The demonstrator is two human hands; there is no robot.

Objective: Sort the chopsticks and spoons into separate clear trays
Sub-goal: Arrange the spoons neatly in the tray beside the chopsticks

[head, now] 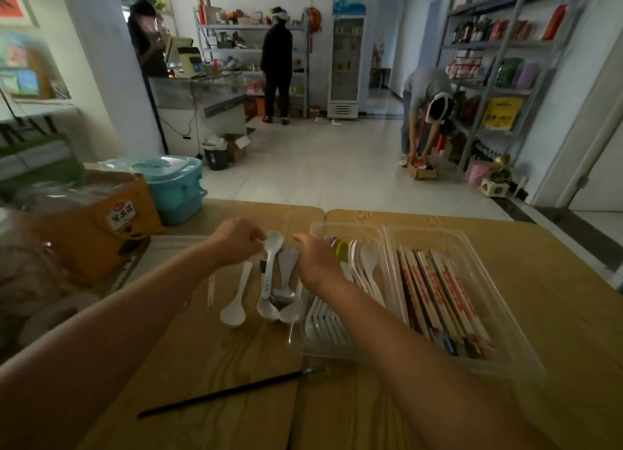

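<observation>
Your two bare forearms reach in from the near edge of the table (546,281). Between them a single black chopstick (232,391) lies loose on the wood, slanted, close to the near edge and well apart from both trays.

Further out, around the middle of the table, sits a small heap of loose spoons (279,301), bowls mostly towards you. A white plastic spoon (236,303) lies just left of the heap, and a metal spoon (283,296) lies within it.

Your left grip (237,240) has its fingers curled and pinches the far end of a white spoon (271,264) with blue print on its handle; that spoon lies along the heap. Your right grip (317,260) hovers knuckles up over the right side of the heap, beside the spoon tray's left rim. Its fingers curl downward, but you cannot tell whether they hold anything.

Right of the heap two clear trays stand touching side by side. The spoon tray (350,227) holds sorted spoons (367,267), white ones stacked lengthwise and a few coloured ones at its far end. The chopstick tray (438,234), nearer the right edge, holds the chopsticks (438,297) laid lengthwise in a packed row.

At the far left corner stand an orange box (91,223) and a teal container (175,186).
</observation>
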